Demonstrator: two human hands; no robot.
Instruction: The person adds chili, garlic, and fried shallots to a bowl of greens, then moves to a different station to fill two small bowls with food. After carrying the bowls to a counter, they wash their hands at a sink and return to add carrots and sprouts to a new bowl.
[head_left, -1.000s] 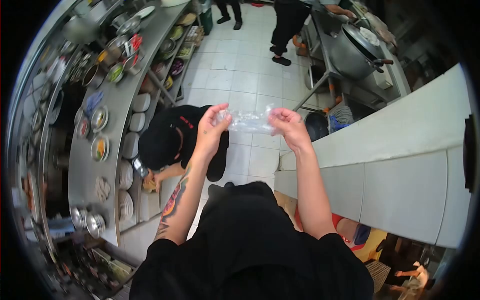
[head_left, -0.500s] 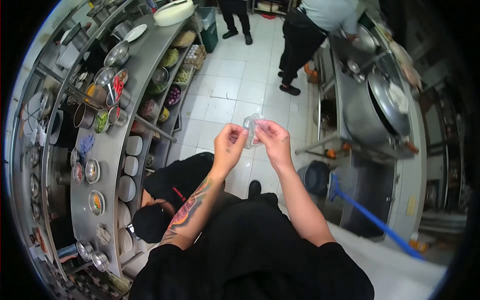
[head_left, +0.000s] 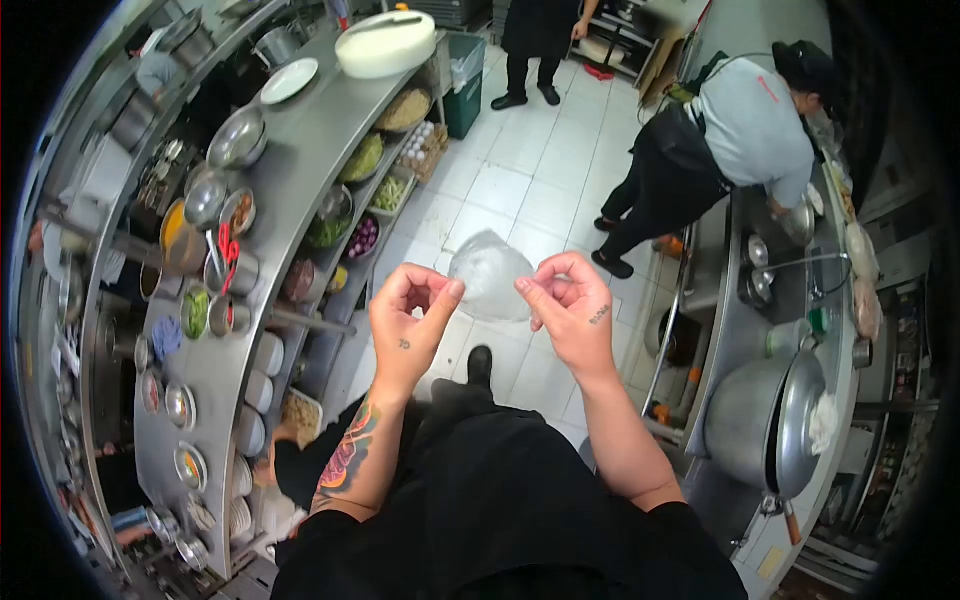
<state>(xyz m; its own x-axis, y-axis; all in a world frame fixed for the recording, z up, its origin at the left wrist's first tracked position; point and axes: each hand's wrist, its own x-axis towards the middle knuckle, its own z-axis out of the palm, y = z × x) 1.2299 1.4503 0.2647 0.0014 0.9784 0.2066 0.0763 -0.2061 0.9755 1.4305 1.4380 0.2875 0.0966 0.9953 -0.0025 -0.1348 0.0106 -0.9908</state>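
A thin, see-through plastic bag (head_left: 490,278) is stretched out in front of me, over the tiled floor. Its left edge is pinched between the thumb and fingers of my left hand (head_left: 412,325). My right hand (head_left: 572,312) grips the opposite edge in the same way. Both hands are at about the same height, with the film puffed out between them. I cannot make out anything inside it.
On the left, a steel counter (head_left: 285,165) carries bowls, red-handled tongs (head_left: 230,240) and a white round block (head_left: 385,45). A large pot (head_left: 745,420) stands at right. One person (head_left: 690,150) leans over the right counter, another (head_left: 535,45) stands ahead, and someone crouches by the left shelves.
The crumpled plastic bag has been spread wide as my hands moved apart. My view has shifted, and the person at the right counter shows more fully.
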